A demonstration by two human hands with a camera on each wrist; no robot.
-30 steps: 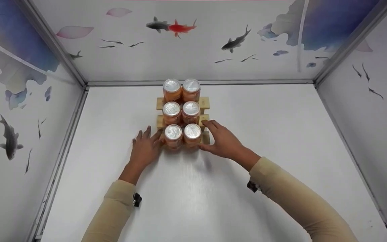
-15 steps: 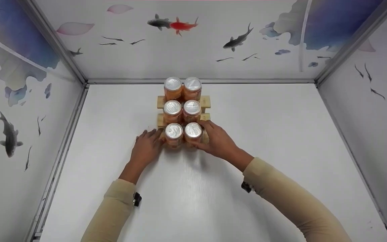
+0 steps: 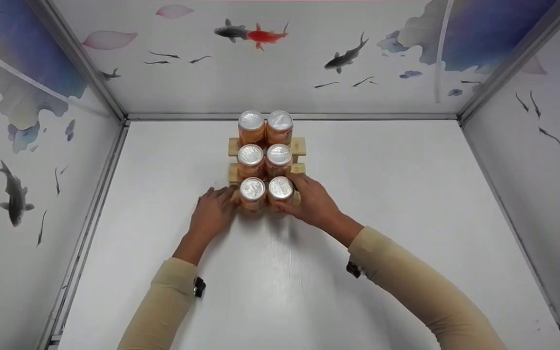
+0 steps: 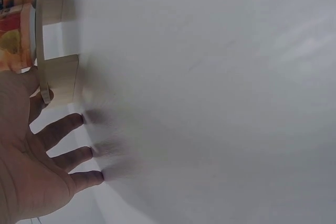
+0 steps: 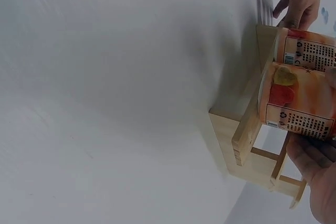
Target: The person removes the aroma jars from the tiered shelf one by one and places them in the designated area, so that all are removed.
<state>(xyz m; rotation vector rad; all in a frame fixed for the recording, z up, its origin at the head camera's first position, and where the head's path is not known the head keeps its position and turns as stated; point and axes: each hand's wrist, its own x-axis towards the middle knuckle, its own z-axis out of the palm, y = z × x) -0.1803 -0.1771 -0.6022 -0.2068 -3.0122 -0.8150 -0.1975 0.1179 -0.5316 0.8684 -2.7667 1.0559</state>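
A light wooden stepped stand carries several orange-printed cans with silver lids, two side by side on each of three steps. My right hand grips the front right can; in the right wrist view its fingers and thumb lie on opposite sides of the can, which stands upright on the lowest step. At the stand's left end, my left hand pinches the front board between thumb and forefinger, while its other fingers spread down to the table. The front left can stands between the hands.
The white table reaches toward me and to both sides of the stand. Behind it rises a white back wall printed with fish, close to the rear cans. Side walls with metal edge rails enclose the table.
My right hand has moved left from the stand's right end and closed its fingers round the front right can. The left hand stays at the stand's left end, its outer fingers lower.
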